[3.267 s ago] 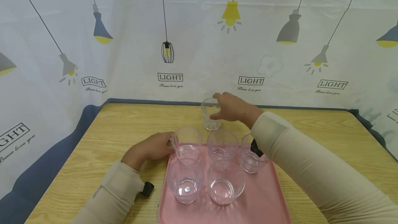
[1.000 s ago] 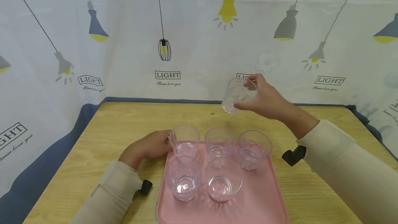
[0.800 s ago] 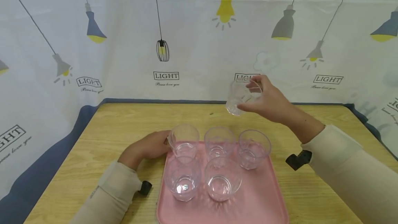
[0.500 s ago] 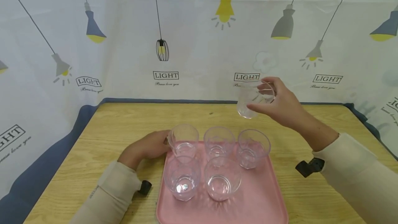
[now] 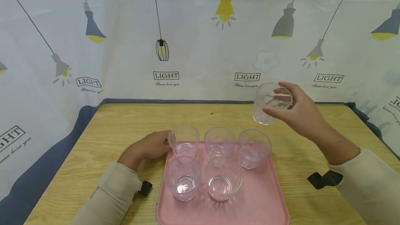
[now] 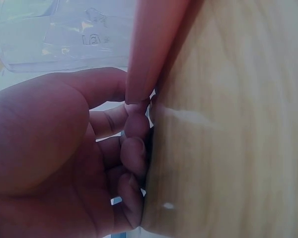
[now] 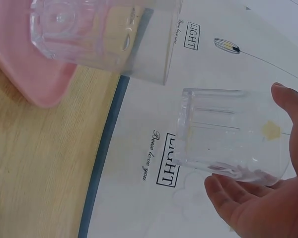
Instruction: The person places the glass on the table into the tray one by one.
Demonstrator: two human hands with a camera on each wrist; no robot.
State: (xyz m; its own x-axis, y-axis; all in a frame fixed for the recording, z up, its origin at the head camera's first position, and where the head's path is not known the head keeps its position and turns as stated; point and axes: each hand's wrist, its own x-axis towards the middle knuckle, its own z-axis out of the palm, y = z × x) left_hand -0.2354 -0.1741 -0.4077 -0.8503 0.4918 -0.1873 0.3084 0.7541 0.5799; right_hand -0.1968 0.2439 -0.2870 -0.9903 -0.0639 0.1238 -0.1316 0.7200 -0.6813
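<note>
My right hand (image 5: 307,114) holds a clear plastic cup (image 5: 264,103) in the air above the far right part of the table, behind the tray's right back corner. Thumb and fingers wrap its sides, and the cup leans slightly. The right wrist view shows nothing visible inside this cup (image 7: 223,134). At the back left corner of the pink tray (image 5: 256,197), my left hand (image 5: 153,145) grips the edge with its fingers curled under the rim (image 6: 154,44). A clear cup (image 5: 184,141) stands on the tray right beside that hand.
On the tray, the back row also has a middle cup (image 5: 219,145) and a right cup (image 5: 253,150). In front of them stand a left cup (image 5: 183,180) and another cup (image 5: 223,180). A printed cloth (image 5: 200,37) hangs behind the wooden table (image 5: 140,115).
My right hand has lifted the cup from the table behind the tray, then moved it right and lately somewhat lower. My left hand stays at the tray's corner.
</note>
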